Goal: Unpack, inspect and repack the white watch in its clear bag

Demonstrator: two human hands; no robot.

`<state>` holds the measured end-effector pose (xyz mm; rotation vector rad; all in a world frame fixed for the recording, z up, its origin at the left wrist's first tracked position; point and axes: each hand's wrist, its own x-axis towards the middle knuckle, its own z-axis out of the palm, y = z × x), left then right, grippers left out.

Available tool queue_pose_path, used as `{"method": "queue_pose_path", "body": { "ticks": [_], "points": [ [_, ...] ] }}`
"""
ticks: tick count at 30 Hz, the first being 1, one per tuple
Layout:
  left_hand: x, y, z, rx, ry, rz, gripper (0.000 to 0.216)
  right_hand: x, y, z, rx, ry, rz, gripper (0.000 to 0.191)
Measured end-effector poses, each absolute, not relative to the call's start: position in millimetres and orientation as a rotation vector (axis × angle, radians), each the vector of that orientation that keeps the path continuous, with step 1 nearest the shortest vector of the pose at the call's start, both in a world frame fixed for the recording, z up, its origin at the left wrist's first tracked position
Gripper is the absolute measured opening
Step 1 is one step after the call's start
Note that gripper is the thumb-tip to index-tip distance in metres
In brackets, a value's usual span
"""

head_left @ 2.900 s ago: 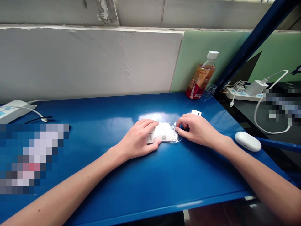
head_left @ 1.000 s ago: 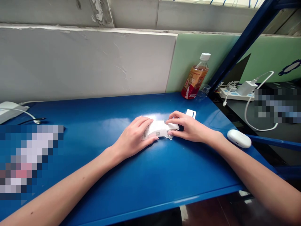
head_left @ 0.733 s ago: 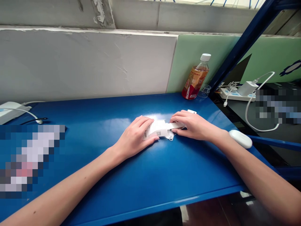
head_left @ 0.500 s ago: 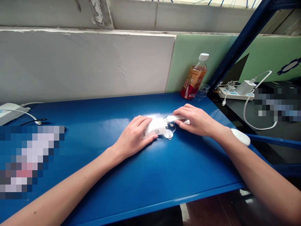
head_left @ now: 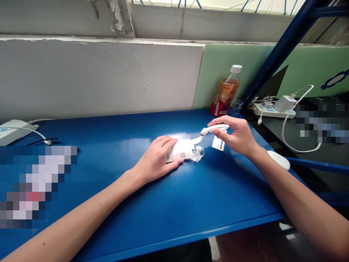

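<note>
My left hand [head_left: 157, 157] lies on the blue tabletop, its fingers and thumb closed round a white packet [head_left: 183, 149] with a printed label and a square code. Clear plastic [head_left: 198, 153] sticks out at the packet's right end. My right hand [head_left: 235, 133] pinches a slim white curved piece [head_left: 216, 128] between thumb and fingers, above the table. A white strip seems to run from the packet toward its left tip; whether they are joined I cannot tell. Under the right hand is a flat white card [head_left: 218, 143] with a slot.
A drink bottle [head_left: 225, 92] stands at the back right, beside a small clear cup [head_left: 236, 106]. A white oval object [head_left: 278, 160] sits by my right forearm. Power strips [head_left: 16, 129] with cables are at both sides. A blue frame post [head_left: 275, 54] rises at the right.
My right hand has lifted and moved right, away from the packet, with the white piece in it. The slotted white card now shows below that hand. My left hand stays on the packet.
</note>
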<state>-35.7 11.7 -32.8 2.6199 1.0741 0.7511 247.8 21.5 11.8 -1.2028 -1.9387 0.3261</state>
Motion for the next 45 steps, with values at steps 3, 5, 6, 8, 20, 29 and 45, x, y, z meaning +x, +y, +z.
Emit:
{"method": "queue_pose_path", "body": {
  "ticks": [3, 5, 6, 8, 20, 29, 45],
  "points": [
    [-35.3, 10.9, -31.5, 2.624, 1.057, 0.724, 0.055, 248.5, 21.0, 11.8, -1.208, -1.813, 0.380, 0.035],
    [-35.2, 10.7, -30.9, 2.624, 1.054, 0.710, 0.056, 249.5, 21.7, 10.7, -1.193, -1.738, 0.393, 0.038],
    [-35.3, 10.7, -30.8, 2.622, 1.055, 0.701, 0.057, 250.1, 22.4, 10.0, -1.185, -1.699, 0.396, 0.040],
    [-35.8, 10.8, -30.9, 2.617, 1.060, 0.666, 0.060, 250.9, 24.1, 8.6, -1.168, -1.621, 0.401, 0.043],
    [-35.8, 10.2, -28.6, 2.572, 1.111, 0.552, 0.067, 239.5, 27.5, 17.2, -0.924, -1.124, 1.357, 0.051],
    [-13.9, -19.6, -0.9, 2.290, 0.844, 0.996, 0.041, 233.9, 12.4, 19.5, -0.731, -1.075, 1.645, 0.019],
    [24.6, -31.4, 1.9, 0.981, 0.577, 0.624, 0.038, 192.6, 12.6, 10.5, -0.816, -1.323, 1.466, 0.032]
  ]
}}
